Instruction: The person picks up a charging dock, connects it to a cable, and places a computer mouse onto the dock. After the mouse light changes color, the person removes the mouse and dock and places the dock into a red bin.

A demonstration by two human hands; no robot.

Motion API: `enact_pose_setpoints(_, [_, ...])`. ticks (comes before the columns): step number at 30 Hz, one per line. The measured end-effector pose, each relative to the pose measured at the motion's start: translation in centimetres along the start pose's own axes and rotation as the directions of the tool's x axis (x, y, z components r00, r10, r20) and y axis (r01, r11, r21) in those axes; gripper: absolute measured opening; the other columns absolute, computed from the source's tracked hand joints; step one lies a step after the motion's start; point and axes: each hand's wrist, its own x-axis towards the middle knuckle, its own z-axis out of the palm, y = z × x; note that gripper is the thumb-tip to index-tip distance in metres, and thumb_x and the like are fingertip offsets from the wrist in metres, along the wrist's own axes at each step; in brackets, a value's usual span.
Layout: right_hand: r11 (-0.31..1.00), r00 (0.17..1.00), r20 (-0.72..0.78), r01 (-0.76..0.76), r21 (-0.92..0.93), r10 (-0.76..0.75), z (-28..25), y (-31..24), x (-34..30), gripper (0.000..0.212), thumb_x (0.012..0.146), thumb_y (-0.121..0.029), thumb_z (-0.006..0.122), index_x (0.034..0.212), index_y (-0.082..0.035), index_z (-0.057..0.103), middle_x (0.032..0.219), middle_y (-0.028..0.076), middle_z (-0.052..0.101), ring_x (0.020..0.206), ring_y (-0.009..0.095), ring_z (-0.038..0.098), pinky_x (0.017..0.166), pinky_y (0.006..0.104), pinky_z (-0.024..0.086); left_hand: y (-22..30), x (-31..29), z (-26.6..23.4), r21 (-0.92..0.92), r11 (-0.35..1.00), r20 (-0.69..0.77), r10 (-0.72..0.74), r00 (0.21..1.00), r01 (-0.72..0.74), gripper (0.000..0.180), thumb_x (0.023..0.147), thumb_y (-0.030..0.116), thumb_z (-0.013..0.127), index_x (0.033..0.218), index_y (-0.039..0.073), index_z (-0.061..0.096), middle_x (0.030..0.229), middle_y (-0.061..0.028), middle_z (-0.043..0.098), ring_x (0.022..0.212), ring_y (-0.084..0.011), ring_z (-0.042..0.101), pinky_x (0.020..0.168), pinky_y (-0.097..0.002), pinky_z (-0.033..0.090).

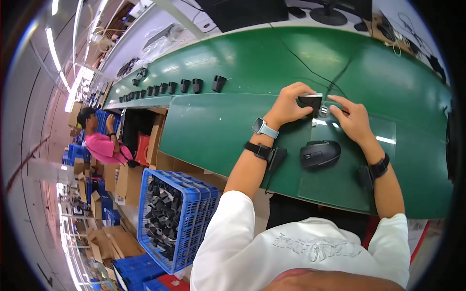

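My left hand (292, 105) pinches a small black block-shaped part (310, 101) with a pale top edge, thumb and fingers closed on it. Just right of that part, a small round, clear-looking piece with a metallic middle (324, 111) sits close to my right thumb; whether they touch is hard to tell. My right hand (353, 120) has thumb and index finger apart, with nothing visible between them. Below the hands a black computer mouse (320, 154) rests on the green tabletop (218, 131).
Several black parts (197, 86) stand in a row at the table's far left. A blue crate (194, 203) full of black pieces is left of me. A thin black cable (303, 62) crosses the table. A person in pink (104, 145) is at far left.
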Motion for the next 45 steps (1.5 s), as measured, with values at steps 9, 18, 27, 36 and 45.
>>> enact_pose_setpoints(9, [0.928,0.934,0.072,0.355,-0.114,-0.349,0.2,1.9,0.0,0.013,0.073,-0.017,0.076,0.081,-0.008,0.070,0.085,0.004,0.063,0.097,0.026,0.054,0.092,0.0387,0.036,-8.8,-2.8,-4.6,0.480,0.491,-0.699,-0.286,0.655,0.727,0.047,0.090,0.040,0.069,0.119,0.004,0.068,0.111,-0.0224,0.065,0.104,-0.0419,0.060,0.095,-0.0539,0.047])
enact_pose_setpoints(18, [0.535,0.869,-0.130,0.404,0.742,-0.477,-7.0,-8.0,-3.1,0.013,0.088,-0.011,0.068,0.089,0.002,0.069,0.085,0.009,0.067,0.079,0.022,0.057,0.073,0.0341,0.047,-9.7,-3.7,-3.7,0.570,0.523,-0.612,-0.244,0.752,0.634,0.051,0.083,0.015,0.068,0.133,0.017,0.057,0.114,-0.0207,0.064,0.107,-0.0424,0.061,0.091,-0.0553,0.049])
enact_pose_setpoints(27, [0.143,0.818,-0.361,0.464,0.874,-0.447,-13.6,-10.9,-9.0,0.030,0.100,-0.028,0.065,0.091,-0.001,0.074,0.090,0.012,0.071,0.077,0.025,0.061,0.071,0.0360,0.048,-12.6,-3.2,-4.9,0.559,0.416,-0.635,-0.340,0.693,0.717,0.050,0.082,0.028,0.074,0.129,0.016,0.061,0.124,-0.0228,0.063,0.118,-0.0440,0.055,0.100,-0.0563,0.045])
enact_pose_setpoints(36, [0.182,0.889,-0.217,0.310,0.933,-0.403,-14.4,-10.7,-8.6,0.031,0.100,-0.029,0.064,0.096,0.001,0.072,0.094,0.014,0.071,0.081,0.025,0.062,0.075,0.0358,0.049,-13.0,-4.0,-5.9,0.462,0.526,-0.651,-0.344,0.676,0.714,0.054,0.078,0.034,0.080,0.124,0.011,0.065,0.122,-0.0212,0.065,0.114,-0.0396,0.061,0.100,-0.0498,0.047])
enact_pose_setpoints(45, [0.140,0.917,-0.101,0.166,0.976,-0.385,-12.0,-12.0,-8.4,0.033,0.100,-0.030,0.063,0.101,0.002,0.070,0.098,0.015,0.070,0.085,0.026,0.062,0.078,0.0356,0.049,-12.5,-4.0,-5.8,0.436,0.512,-0.648,-0.392,0.653,0.740,0.055,0.077,0.033,0.081,0.124,0.008,0.064,0.120,-0.0204,0.065,0.114,-0.0377,0.060,0.102,-0.0480,0.046])
